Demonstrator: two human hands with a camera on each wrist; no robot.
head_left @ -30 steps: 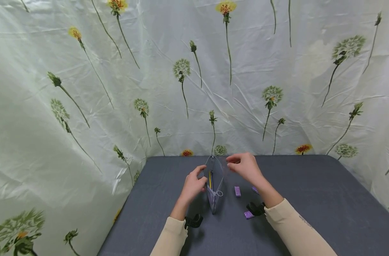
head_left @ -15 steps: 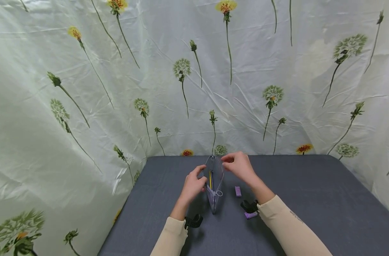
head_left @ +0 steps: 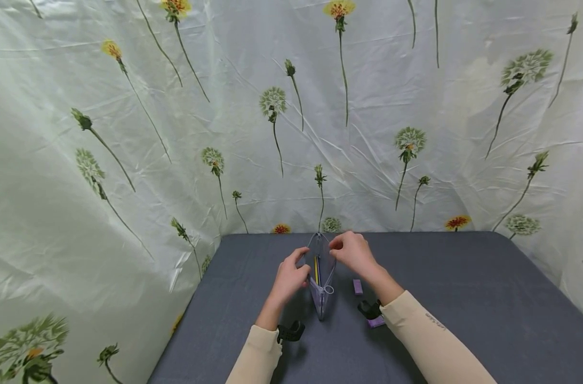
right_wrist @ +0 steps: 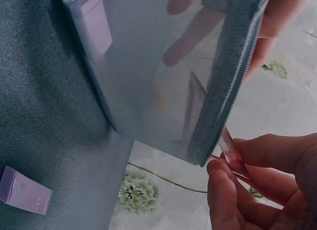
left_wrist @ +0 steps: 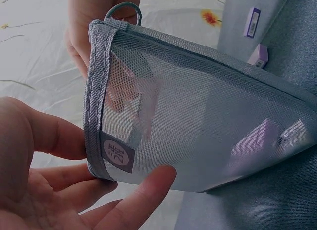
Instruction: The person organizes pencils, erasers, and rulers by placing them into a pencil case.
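Both hands were busy: left hand point(head_left: 288, 273) gripped the mesh pouch point(head_left: 318, 303) by its left rim, right hand point(head_left: 353, 252) pinched a clear pinkish piece point(right_wrist: 234, 153) partway inside, purple box point(head_left: 358, 287) off right.

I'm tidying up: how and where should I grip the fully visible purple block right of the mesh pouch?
Probably pinch the purple block across its two long sides, at mid-length, coming down from above and slightly from the right. It appears to lie flat, long sides running away from the person, and the mesh pouch stands to its left.
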